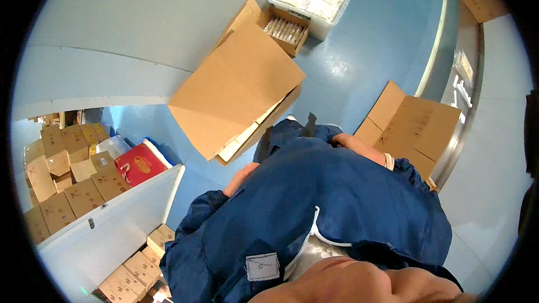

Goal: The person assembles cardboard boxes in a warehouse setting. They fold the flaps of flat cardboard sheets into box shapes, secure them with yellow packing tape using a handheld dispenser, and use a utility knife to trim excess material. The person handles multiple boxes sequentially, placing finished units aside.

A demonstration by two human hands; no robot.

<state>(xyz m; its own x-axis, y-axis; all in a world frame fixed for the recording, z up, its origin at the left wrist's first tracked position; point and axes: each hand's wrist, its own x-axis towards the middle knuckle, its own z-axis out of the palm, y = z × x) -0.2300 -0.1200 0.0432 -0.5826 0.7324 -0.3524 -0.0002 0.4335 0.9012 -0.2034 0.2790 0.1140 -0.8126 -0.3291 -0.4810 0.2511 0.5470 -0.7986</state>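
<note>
From the left side of your head, one wide fisheye view looks steeply down, close over your dark blue jacket [348, 191] and hands [241, 178], with the blue floor [382, 39] farther off; straight lines bow toward the borders.

blue floor [382, 33]: brown cartons [241, 84], clear plastic bin [321, 28]

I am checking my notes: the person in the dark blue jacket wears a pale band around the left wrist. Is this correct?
The side is wrong: in the head view, the pale band is around the right wrist. The dark blue jacket is correct.
</note>
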